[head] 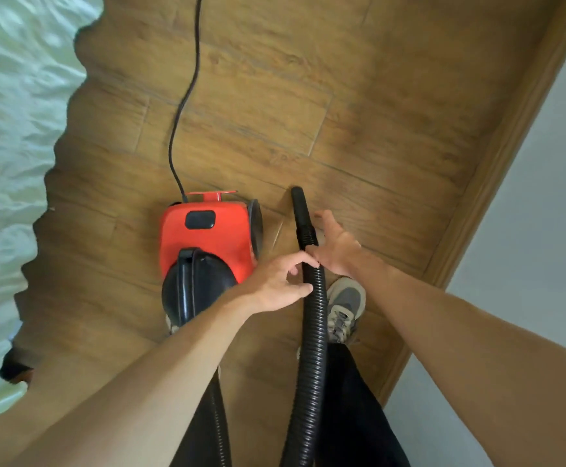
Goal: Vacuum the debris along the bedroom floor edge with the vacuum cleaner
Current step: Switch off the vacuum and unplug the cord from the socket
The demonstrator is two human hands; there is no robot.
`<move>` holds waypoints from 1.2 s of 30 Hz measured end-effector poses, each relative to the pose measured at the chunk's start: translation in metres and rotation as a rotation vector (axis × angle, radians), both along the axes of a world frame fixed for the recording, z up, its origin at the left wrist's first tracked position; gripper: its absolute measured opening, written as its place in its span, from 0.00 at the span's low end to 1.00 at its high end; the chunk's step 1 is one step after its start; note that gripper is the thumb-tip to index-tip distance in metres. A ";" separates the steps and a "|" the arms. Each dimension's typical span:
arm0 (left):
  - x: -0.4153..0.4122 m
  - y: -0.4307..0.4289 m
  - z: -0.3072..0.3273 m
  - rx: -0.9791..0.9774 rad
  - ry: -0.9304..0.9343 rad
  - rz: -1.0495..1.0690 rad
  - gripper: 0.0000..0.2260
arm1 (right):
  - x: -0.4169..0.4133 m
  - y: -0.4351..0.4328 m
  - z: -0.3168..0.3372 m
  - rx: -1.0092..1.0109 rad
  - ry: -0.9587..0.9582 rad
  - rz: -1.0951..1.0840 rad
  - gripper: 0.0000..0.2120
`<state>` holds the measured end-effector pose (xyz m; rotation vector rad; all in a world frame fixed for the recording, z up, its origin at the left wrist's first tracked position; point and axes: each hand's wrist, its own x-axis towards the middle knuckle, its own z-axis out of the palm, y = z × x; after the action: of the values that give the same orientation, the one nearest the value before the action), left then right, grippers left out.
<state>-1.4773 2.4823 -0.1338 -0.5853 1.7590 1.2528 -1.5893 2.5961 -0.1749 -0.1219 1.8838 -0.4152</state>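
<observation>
A red and black canister vacuum cleaner [207,244] stands on the wooden floor in the middle of the view. Its black ribbed hose [312,332] runs up from the bottom edge to a smooth nozzle tip [297,197] just above the floor. My left hand [278,284] pinches the hose from the left with thumb and fingers. My right hand [337,244] is against the hose from the right, with its fingers spread forward. I cannot make out any debris on the floor.
A black power cord [187,96] runs from the vacuum to the top edge. A bed with a pale green ruffled cover [15,129] fills the left. A wooden skirting board [497,156] and white wall [544,230] run along the right. My grey shoe [344,308] is beside the hose.
</observation>
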 end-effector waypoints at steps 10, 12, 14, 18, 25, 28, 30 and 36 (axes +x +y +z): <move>-0.079 -0.074 0.156 -0.361 0.113 -0.120 0.35 | -0.084 -0.019 0.180 0.021 0.144 0.215 0.37; -0.094 -0.084 0.194 -0.428 0.116 -0.163 0.39 | -0.104 -0.016 0.235 0.020 0.203 0.278 0.37; -0.112 -0.091 0.235 -0.485 0.131 -0.207 0.42 | -0.122 -0.013 0.287 0.024 0.280 0.341 0.40; -0.153 -0.105 0.331 -0.554 0.242 -0.260 0.41 | -0.159 -0.011 0.390 0.034 0.424 0.389 0.42; -0.207 -0.131 0.495 -0.667 0.444 -0.265 0.43 | -0.195 -0.026 0.559 0.027 0.671 0.399 0.43; -0.219 -0.143 0.558 -0.690 0.496 -0.257 0.44 | -0.198 -0.039 0.623 0.020 0.756 0.418 0.43; -0.224 -0.151 0.595 -0.706 0.539 -0.262 0.44 | -0.200 -0.047 0.662 0.028 0.806 0.419 0.44; -0.233 -0.192 0.689 -0.764 0.619 -0.288 0.45 | -0.203 -0.068 0.755 0.035 0.940 0.356 0.45</move>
<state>-1.7103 2.2902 0.5550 -0.3382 2.7572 0.5447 -1.7924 2.5284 0.5804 -0.7179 2.7100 -0.0594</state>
